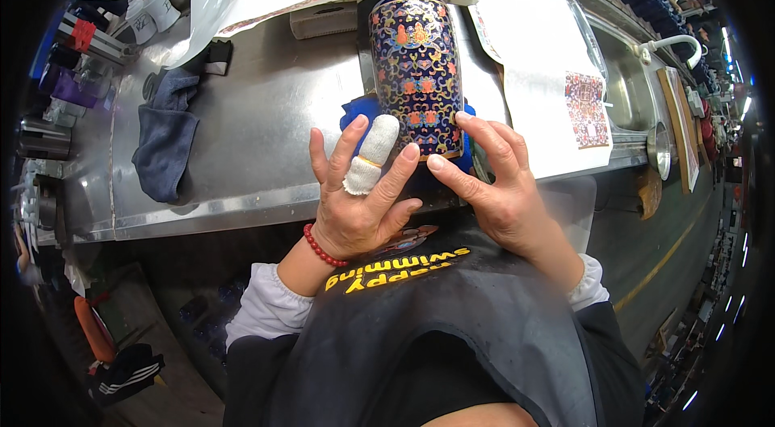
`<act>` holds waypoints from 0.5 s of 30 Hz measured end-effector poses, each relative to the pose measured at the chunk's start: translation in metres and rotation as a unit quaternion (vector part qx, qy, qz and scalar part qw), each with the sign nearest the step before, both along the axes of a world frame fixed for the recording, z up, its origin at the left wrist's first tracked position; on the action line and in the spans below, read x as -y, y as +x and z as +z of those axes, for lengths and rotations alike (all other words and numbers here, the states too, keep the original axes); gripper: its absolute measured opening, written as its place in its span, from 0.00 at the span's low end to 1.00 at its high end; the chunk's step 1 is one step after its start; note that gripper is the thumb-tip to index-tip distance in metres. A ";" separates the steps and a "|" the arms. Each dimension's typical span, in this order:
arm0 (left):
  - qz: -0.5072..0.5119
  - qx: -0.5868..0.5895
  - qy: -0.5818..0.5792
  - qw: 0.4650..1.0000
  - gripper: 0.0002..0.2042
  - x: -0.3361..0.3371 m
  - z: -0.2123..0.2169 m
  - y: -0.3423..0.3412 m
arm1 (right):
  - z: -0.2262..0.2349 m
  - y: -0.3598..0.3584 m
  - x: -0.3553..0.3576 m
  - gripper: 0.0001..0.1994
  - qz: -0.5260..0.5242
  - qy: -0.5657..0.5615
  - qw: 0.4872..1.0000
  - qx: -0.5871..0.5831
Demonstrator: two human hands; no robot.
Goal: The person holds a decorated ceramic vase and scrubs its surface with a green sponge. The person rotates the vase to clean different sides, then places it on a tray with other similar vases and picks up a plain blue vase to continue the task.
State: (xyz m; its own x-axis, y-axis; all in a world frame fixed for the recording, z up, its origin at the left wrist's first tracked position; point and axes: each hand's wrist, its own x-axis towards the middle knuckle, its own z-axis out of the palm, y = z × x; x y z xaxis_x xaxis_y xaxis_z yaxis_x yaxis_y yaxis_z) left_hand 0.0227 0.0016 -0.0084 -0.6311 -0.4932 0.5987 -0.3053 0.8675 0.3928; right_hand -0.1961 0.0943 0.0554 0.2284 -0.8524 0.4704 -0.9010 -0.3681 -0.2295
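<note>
A dark blue bottle (417,64) with gold, red and orange floral patterning lies on its side on the metal worktop, its neck pointing away from me. Blue cloth (361,110) shows under its near end. My left hand (361,185) is open at the bottle's lower left, fingers spread; one finger wears a white fabric cover, and a red bead bracelet circles the wrist. At the lower right edge, my right hand (498,173) is open too, its index fingertip touching the bottle's side and its thumb by the base. Neither hand grips the bottle.
White sheets (537,48) cover the worktop's far and right parts; a patterned decal sheet (587,110) lies at right. A dark cloth (165,144) rests at left on the metal worktop (266,104). Beyond the decal are a sink (626,76) and a white tap (678,43).
</note>
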 end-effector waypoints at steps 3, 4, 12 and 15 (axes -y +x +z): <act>0.002 -0.004 0.003 1.000 0.33 0.001 -0.001 0.000 | -0.002 -0.003 0.001 0.25 -0.012 -0.022 1.000 -0.005; 0.004 -0.014 0.003 1.000 0.36 0.001 -0.001 0.000 | -0.002 -0.003 0.001 0.26 -0.019 -0.011 1.000 -0.004; -0.007 -0.002 -0.011 1.000 0.38 -0.011 0.005 -0.016 | -0.002 -0.004 0.002 0.29 -0.014 0.010 1.000 0.026; -0.037 -0.007 -0.081 0.996 0.38 -0.008 0.008 -0.017 | -0.002 -0.004 0.003 0.33 -0.032 0.017 0.997 0.063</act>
